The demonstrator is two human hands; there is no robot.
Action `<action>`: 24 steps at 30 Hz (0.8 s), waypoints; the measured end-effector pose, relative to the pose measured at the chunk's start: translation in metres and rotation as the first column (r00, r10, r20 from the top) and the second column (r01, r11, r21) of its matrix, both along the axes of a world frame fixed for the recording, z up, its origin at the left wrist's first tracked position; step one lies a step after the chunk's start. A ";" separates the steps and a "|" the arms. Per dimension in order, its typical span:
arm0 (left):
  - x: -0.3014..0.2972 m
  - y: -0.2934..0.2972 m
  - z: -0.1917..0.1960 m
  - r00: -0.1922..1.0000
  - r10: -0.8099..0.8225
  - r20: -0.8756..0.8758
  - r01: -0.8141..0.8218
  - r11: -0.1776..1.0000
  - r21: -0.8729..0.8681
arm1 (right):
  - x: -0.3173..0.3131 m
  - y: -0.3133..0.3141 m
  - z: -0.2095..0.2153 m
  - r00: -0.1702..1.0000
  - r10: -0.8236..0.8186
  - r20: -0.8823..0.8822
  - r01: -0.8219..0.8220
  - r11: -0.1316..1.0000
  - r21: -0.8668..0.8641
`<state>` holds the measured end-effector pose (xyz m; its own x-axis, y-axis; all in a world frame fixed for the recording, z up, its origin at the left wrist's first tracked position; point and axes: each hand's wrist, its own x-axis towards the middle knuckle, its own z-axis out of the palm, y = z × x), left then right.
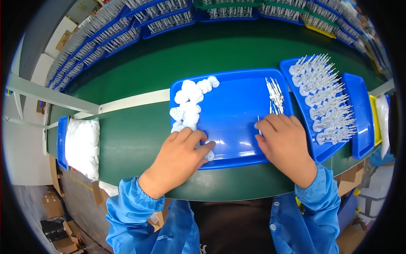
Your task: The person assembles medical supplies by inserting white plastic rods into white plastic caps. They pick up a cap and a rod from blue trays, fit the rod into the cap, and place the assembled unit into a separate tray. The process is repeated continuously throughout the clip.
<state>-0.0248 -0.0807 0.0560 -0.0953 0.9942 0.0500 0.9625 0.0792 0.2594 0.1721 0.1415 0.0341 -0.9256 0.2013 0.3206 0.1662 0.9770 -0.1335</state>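
A blue tray lies in front of me. Soft-looking white round discs are heaped along its left side, some of them overlapping. My left hand bends over the near end of this heap, fingers curled and thumb against a white disc; its fingers partly hide the pieces beneath. Over the tray's right side, my right hand pinches a thin metallic rod upright between thumb and fingers. Beyond that hand, a loose bundle of similar thin rods rests on the tray.
To the right, a blue tray carries rows of discs with upright rods; another blue tray adjoins it. At far left a bag of white pieces sits on the green table. Filled trays line the back.
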 end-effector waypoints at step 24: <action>0.012 0.068 -0.048 0.001 -0.065 0.998 -0.549 0.834 0.055 | -0.051 0.008 -0.003 0.917 0.060 -0.394 -0.195 0.930 -0.311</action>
<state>-0.0125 -0.0123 0.0080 -0.5875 0.8081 -0.0425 -0.2595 -0.1384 0.9558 0.1206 0.1495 0.0308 -0.7765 0.2475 0.5794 -0.0845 0.8704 -0.4851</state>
